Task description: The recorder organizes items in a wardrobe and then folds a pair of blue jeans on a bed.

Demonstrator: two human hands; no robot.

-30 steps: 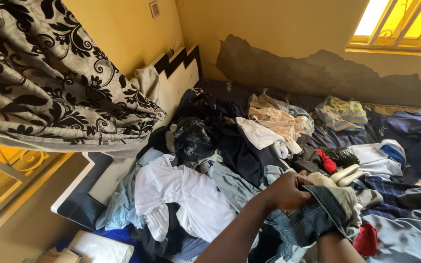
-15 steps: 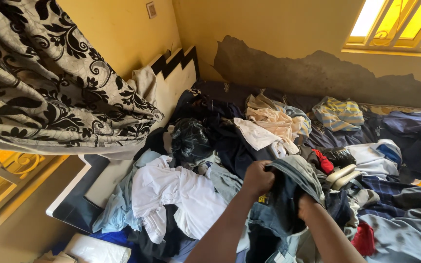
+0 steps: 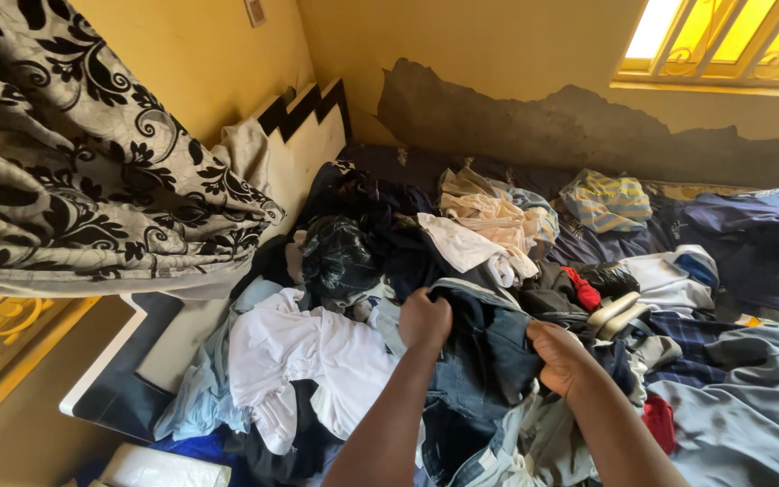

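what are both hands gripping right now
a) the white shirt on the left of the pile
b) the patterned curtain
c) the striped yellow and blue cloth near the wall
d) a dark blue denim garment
d: the left hand and the right hand both clutch the dark blue denim garment held between them above the clothes pile, while the white shirt lies untouched to the left.

Both bare forearms are extending forward from the lower edge of the view, converging slightly. The left hand (image 3: 426, 320) is sitting higher and further forward, fingers curling into a closed fist with the knuckles facing the camera and the wrist held straight. The right hand (image 3: 559, 353) is sitting lower and nearer, back turned upward, fingers bending inward in a clenched grip, wrist flexing slightly. The two hands are staying apart, not touching.
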